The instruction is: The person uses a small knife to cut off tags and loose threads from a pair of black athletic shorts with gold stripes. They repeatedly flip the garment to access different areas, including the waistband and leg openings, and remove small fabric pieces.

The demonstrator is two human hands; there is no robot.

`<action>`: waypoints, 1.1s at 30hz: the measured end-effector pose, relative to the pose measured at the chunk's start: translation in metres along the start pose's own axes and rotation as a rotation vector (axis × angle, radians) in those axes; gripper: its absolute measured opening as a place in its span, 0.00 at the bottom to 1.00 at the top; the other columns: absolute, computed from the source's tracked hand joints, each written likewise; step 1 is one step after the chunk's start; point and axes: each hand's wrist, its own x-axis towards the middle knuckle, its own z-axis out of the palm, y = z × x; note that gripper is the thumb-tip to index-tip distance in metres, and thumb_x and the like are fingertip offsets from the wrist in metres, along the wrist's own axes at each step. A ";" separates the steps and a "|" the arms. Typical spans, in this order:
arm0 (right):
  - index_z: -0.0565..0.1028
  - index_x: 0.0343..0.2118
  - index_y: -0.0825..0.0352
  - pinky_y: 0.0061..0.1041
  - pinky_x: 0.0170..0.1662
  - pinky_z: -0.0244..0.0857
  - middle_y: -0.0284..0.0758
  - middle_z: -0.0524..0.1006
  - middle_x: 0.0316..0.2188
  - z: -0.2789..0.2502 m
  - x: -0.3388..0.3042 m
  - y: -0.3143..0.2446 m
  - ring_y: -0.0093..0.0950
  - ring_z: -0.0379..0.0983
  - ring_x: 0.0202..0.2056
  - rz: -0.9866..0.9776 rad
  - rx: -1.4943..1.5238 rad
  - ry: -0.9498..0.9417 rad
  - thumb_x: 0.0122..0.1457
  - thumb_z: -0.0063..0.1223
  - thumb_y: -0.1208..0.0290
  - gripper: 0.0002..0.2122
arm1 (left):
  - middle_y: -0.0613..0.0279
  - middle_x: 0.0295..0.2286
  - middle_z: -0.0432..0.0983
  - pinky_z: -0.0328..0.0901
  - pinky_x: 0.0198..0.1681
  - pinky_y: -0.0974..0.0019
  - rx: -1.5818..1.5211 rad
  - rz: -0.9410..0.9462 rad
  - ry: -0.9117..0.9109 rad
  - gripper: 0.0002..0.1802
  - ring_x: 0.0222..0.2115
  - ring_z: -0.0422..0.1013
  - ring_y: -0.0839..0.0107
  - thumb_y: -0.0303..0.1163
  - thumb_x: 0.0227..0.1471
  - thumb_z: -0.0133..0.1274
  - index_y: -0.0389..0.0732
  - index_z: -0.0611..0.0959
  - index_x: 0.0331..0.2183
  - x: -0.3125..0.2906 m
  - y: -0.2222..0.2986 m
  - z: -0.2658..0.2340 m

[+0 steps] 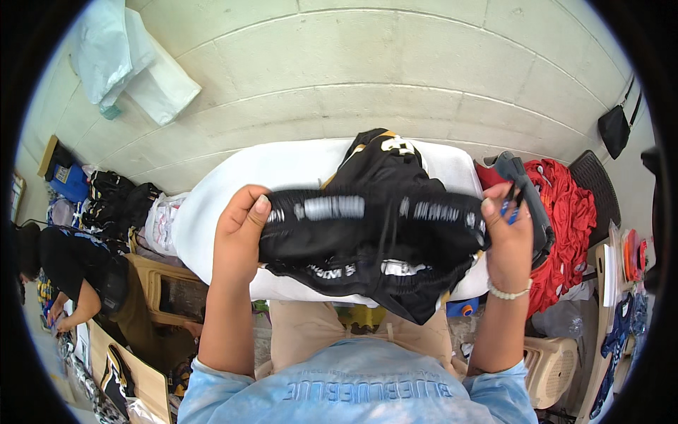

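Black shorts [318,244] with white lettering along an elastic waistband are stretched between my two hands; motion blurs the band. My left hand [244,222] is closed on the band's left end, thumb on top. At the other end my right hand [507,226] pinches the band. A small blue and black tool [510,206], too blurred to name, also sits in the right hand's fingers. Behind the band, black cloth with white and gold parts [385,166] lies on a white padded board [226,177]; whether it joins the shorts cannot be told.
Red garments [558,233] are heaped right of the board, by a dark chair back [597,187]. At left another person [78,275] bends over a table [134,367] near a tan plastic chair [152,283]. A pale block wall [395,63] stands behind the board.
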 end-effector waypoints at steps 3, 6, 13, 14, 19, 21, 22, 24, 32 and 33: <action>0.73 0.43 0.67 0.21 0.43 0.63 0.28 0.73 0.35 0.010 -0.015 0.035 0.18 0.67 0.36 0.238 -0.435 -0.134 0.64 0.58 0.75 0.07 | 0.70 0.27 0.77 0.63 0.32 0.79 0.390 -0.329 0.100 0.06 0.28 0.68 0.86 0.32 0.65 0.56 0.40 0.78 0.37 -0.005 -0.034 -0.016; 0.73 0.41 0.69 0.24 0.42 0.66 0.34 0.76 0.31 0.014 -0.026 0.054 0.22 0.70 0.34 0.124 -0.422 -0.160 0.65 0.56 0.75 0.06 | 0.69 0.26 0.77 0.63 0.32 0.77 0.424 -0.280 0.073 0.07 0.28 0.68 0.83 0.32 0.63 0.58 0.39 0.79 0.38 -0.016 -0.053 -0.022; 0.74 0.40 0.70 0.21 0.42 0.65 0.32 0.76 0.31 0.020 -0.027 0.056 0.20 0.70 0.34 0.122 -0.438 -0.136 0.65 0.55 0.76 0.04 | 0.55 0.44 0.76 0.64 0.51 0.53 1.249 0.417 0.019 0.24 0.46 0.72 0.54 0.25 0.49 0.64 0.46 0.82 0.49 -0.034 -0.025 0.022; 0.74 0.41 0.70 0.20 0.43 0.64 0.31 0.76 0.32 0.020 -0.028 0.055 0.19 0.69 0.35 0.168 -0.430 -0.134 0.65 0.55 0.76 0.04 | 0.57 0.47 0.75 0.63 0.53 0.52 1.274 0.516 -0.041 0.27 0.49 0.71 0.55 0.25 0.48 0.63 0.51 0.83 0.52 -0.036 -0.021 0.032; 0.74 0.40 0.70 0.25 0.37 0.67 0.40 0.79 0.29 0.023 -0.029 0.059 0.27 0.74 0.30 0.061 -0.478 -0.124 0.65 0.54 0.76 0.04 | 0.67 0.63 0.67 0.56 0.60 0.52 1.461 0.993 -0.482 0.17 0.63 0.58 0.60 0.32 0.50 0.57 0.60 0.87 0.42 -0.036 -0.021 0.077; 0.74 0.40 0.70 0.26 0.36 0.67 0.41 0.80 0.29 0.024 -0.029 0.060 0.29 0.75 0.30 0.031 -0.476 -0.120 0.66 0.54 0.76 0.04 | 0.68 0.63 0.67 0.55 0.61 0.51 1.437 0.907 -0.652 0.11 0.64 0.58 0.59 0.31 0.48 0.59 0.57 0.86 0.36 -0.028 -0.014 0.081; 0.74 0.40 0.70 0.26 0.36 0.67 0.41 0.80 0.30 0.024 -0.029 0.060 0.30 0.75 0.30 0.022 -0.479 -0.120 0.66 0.54 0.76 0.04 | 0.68 0.64 0.66 0.54 0.62 0.51 1.421 0.880 -0.733 0.08 0.65 0.58 0.59 0.31 0.47 0.60 0.55 0.86 0.33 -0.023 -0.009 0.082; 0.74 0.40 0.70 0.27 0.36 0.68 0.42 0.80 0.30 0.024 -0.029 0.058 0.31 0.76 0.30 0.027 -0.484 -0.119 0.66 0.54 0.76 0.05 | 0.65 0.63 0.67 0.54 0.63 0.51 1.179 0.726 -0.697 0.06 0.64 0.59 0.56 0.29 0.44 0.60 0.51 0.84 0.30 -0.008 0.005 0.075; 0.74 0.40 0.71 0.30 0.39 0.70 0.44 0.81 0.32 0.024 -0.030 0.060 0.38 0.80 0.34 0.072 -0.486 -0.124 0.65 0.55 0.76 0.05 | 0.51 0.54 0.74 0.61 0.58 0.57 -0.021 0.149 0.059 0.09 0.57 0.68 0.59 0.38 0.65 0.50 0.44 0.76 0.35 0.064 -0.008 -0.018; 0.74 0.41 0.71 0.30 0.39 0.70 0.44 0.81 0.33 0.024 -0.030 0.061 0.39 0.80 0.34 0.052 -0.483 -0.126 0.65 0.55 0.76 0.05 | 0.53 0.52 0.76 0.63 0.56 0.58 -0.157 0.092 0.199 0.11 0.55 0.70 0.61 0.41 0.67 0.48 0.44 0.75 0.36 0.069 -0.012 -0.034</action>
